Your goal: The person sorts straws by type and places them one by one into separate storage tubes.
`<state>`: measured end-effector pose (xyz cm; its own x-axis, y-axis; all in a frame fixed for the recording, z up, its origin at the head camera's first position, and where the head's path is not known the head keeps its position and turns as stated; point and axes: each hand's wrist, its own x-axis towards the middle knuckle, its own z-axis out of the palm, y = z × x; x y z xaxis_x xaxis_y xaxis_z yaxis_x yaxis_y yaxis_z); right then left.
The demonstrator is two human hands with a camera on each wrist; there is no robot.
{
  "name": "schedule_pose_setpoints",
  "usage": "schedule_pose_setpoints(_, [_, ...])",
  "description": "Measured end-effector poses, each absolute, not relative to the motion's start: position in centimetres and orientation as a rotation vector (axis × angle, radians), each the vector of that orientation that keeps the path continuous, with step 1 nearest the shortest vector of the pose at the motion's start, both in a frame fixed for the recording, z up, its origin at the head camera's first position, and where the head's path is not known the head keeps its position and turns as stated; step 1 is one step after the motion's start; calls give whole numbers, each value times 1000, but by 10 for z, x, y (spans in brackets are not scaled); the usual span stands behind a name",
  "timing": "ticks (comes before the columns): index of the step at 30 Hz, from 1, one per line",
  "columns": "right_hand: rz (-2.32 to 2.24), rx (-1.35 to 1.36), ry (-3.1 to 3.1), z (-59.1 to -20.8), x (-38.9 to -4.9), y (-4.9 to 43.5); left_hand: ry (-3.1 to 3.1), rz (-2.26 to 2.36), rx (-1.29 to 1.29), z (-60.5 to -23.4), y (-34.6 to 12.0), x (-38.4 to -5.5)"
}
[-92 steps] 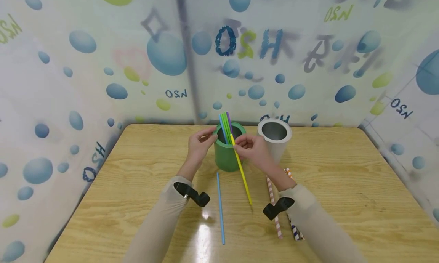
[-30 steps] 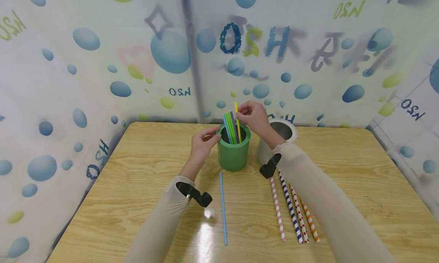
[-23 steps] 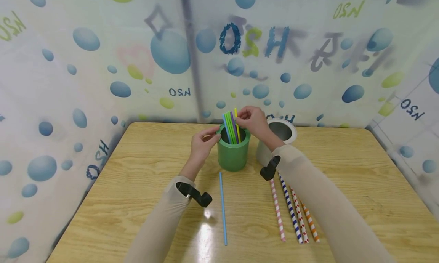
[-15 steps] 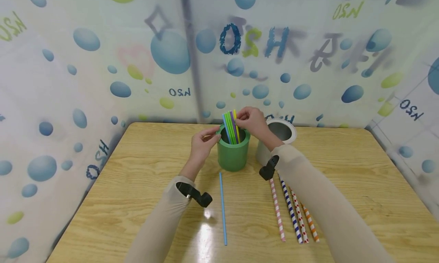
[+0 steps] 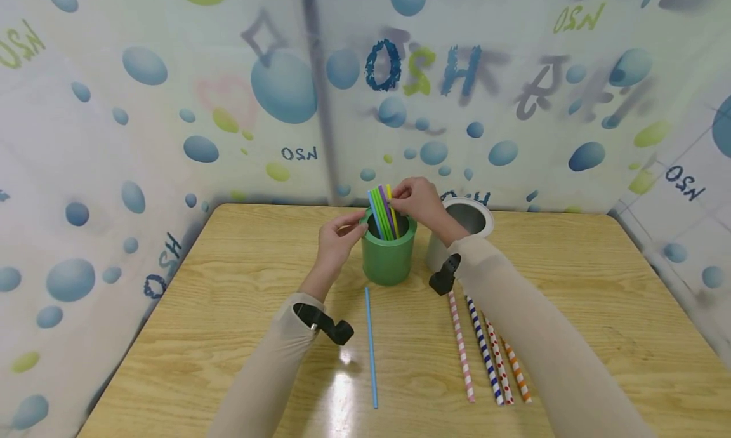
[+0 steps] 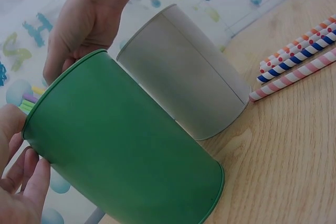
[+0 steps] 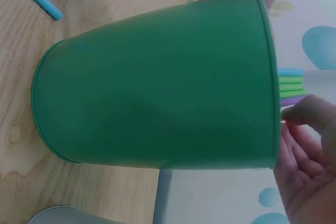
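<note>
My left hand point(image 5: 337, 241) holds the left rim of a green cup point(image 5: 388, 260), thumb and fingers on either side in the left wrist view. Inside the cup a light blue straw point(image 5: 374, 214), green straws point(image 5: 381, 209) and a purple straw point(image 5: 382, 193) lean together, tops above the rim. Over the cup's right side, my right hand point(image 5: 421, 202) pinches a yellow straw point(image 5: 395, 222) near its upper part, the straw's lower end down inside. From the right wrist, the cup's green wall point(image 7: 157, 87) hides the straws' lower parts.
Right of the green cup stands a greyish-white cup point(image 5: 438, 254), partly behind my right forearm. A blue straw point(image 5: 371, 349) lies on the wooden table point(image 5: 228, 336). Further right lie pink-striped point(image 5: 460, 349), blue-striped point(image 5: 485, 355), red-dotted point(image 5: 499, 365) and orange-striped point(image 5: 516, 371) straws, partly under my right sleeve.
The yellow straw, earlier slanting down in front of the green cup, was lifted over the rim and lowered inside. Lately the straw tops shifted slightly left. My left hand stays on the rim.
</note>
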<state>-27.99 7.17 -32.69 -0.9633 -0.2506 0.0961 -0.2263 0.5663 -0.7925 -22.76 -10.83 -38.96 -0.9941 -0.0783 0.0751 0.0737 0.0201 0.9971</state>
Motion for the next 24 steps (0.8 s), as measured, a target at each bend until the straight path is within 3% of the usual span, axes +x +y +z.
schedule_pose_setpoints(24, [-1405, -565, 2561, -314, -257, 93, -2179, -2107, 2, -388, -108, -226])
